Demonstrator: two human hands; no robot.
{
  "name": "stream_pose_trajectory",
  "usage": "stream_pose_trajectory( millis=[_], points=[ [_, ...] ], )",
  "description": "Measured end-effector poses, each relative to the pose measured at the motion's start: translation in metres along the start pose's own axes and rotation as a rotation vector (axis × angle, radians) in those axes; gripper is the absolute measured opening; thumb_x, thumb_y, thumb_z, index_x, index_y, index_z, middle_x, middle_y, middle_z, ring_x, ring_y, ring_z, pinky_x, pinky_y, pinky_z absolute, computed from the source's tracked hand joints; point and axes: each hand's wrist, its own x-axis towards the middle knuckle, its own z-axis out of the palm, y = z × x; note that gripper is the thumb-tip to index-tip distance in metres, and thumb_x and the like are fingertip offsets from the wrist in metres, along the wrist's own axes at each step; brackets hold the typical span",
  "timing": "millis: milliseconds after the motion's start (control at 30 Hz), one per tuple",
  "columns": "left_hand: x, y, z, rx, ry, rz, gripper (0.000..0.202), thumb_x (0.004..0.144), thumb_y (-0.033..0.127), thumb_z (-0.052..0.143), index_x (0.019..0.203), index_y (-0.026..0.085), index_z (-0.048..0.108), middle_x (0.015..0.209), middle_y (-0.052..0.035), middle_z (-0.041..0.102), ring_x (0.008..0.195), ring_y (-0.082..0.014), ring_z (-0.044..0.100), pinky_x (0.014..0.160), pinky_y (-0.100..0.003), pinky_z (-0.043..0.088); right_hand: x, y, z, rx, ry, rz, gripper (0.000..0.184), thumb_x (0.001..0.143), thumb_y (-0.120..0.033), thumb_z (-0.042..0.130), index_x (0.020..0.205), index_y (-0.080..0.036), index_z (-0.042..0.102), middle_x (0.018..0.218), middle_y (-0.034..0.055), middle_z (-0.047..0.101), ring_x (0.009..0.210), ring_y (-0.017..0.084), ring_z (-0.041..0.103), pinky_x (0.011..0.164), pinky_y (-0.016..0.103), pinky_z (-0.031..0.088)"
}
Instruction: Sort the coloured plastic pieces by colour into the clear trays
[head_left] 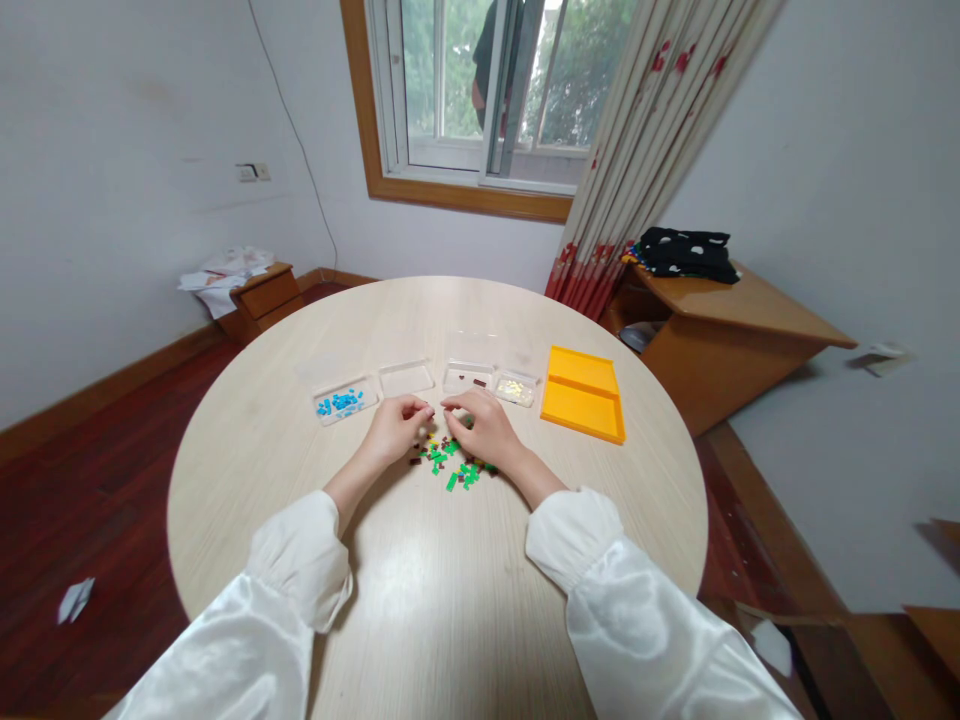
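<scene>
Over a loose pile of small green, brown and yellow building bricks (pixel 435 458), my two hands are close together. My left hand (pixel 396 428) is closed, thumb and fingertips pinched; whatever is between them is too small to name. Facing it, my right hand (pixel 486 428) has its fingers curled in a pinch above the pile, and its contents cannot be made out. Just beyond the hands stand a clear box of blue bricks (pixel 345 402), a clear tray (pixel 406 377), a clear box with a few brown bricks (pixel 480 383) and a small box of pale yellow bricks (pixel 516 388).
An orange two-part tray (pixel 581 394) lies right of the clear boxes on the round table (pixel 450 600). Behind are a window, a curtain (pixel 630 150) and a person outside the glass. A wooden cabinet (pixel 735 330) with black cloth stands at right, a low cabinet with papers at left.
</scene>
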Motion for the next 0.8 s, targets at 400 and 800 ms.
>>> stream_pose_trajectory(
  millis=[400, 800],
  points=[
    [-0.002, 0.007, 0.002, -0.110, -0.019, 0.021, 0.028, 0.062, 0.040, 0.066, 0.058, 0.014, 0.059, 0.053, -0.0002, 0.059, 0.052, -0.0110, 0.052, 0.052, -0.023, 0.040, 0.000, -0.003, 0.001, 0.006, -0.038, -0.047, 0.008, 0.079, -0.027, 0.063, 0.079, -0.019, 0.066, 0.077, 0.0035, 0.067, 0.077, 0.017, 0.058, 0.072, 0.030, 0.042],
    [-0.004, 0.009, -0.001, 0.016, 0.082, 0.014, 0.034, 0.071, 0.045, 0.053, 0.054, 0.016, 0.054, 0.053, 0.0000, 0.055, 0.051, -0.0115, 0.049, 0.052, -0.023, 0.037, 0.001, 0.006, -0.001, -0.096, 0.093, 0.035, 0.011, 0.083, -0.024, 0.056, 0.083, -0.021, 0.066, 0.082, 0.0027, 0.069, 0.084, 0.018, 0.057, 0.082, 0.033, 0.038]
  ],
)
